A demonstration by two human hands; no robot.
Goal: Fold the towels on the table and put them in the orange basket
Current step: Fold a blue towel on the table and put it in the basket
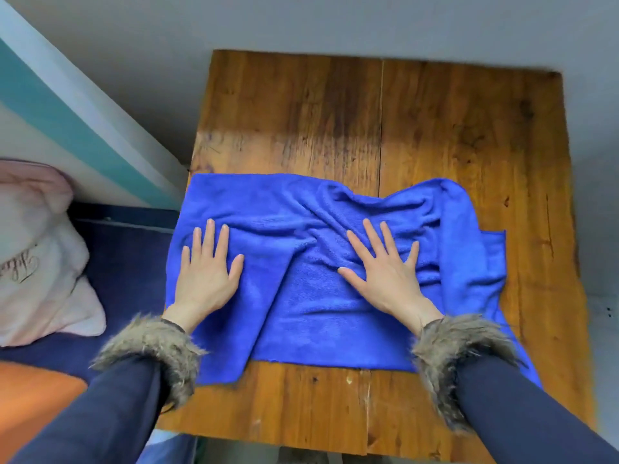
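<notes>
A blue towel (301, 306) lies spread and wrinkled across the near half of the wooden table (335, 115). My left hand (207, 272) rests flat on the towel's left part, fingers apart. On the towel's middle my right hand (385, 272) presses flat, fingers spread, beside a ridge of creases. Neither hand grips the cloth. The towel's right side is bunched and its near right corner hangs past my right sleeve. An orange surface (30, 406) shows at the lower left; whether it is the basket I cannot tell.
A pink-and-white pillow (37, 262) lies on a dark blue bed (127, 262) left of the table. A grey wall stands behind the table, with a teal-striped wall (67, 122) at the left. Bare wood shows on the table's far half.
</notes>
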